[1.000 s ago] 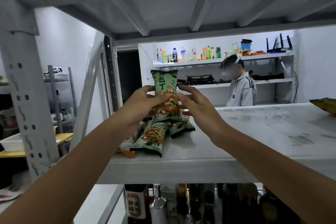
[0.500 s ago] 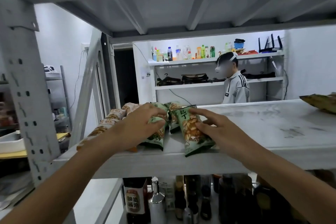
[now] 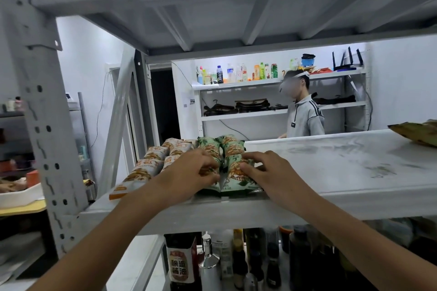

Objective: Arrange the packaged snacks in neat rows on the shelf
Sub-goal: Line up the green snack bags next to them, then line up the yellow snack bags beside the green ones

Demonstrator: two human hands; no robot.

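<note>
Two kinds of snack packets lie flat on the white, scuffed metal shelf (image 3: pixel 331 172), at its left end. The orange-and-white packets (image 3: pixel 153 163) form two rows running front to back; the nearest one sticks out past the shelf's front edge. Just to their right, touching them, the green packets (image 3: pixel 233 146) make two more rows, side by side. The left hand (image 3: pixel 189 172) and right hand (image 3: pixel 269 170) lie bent over the nearest green ones, so their fronts are partly hidden and perhaps slightly crumpled.
</note>
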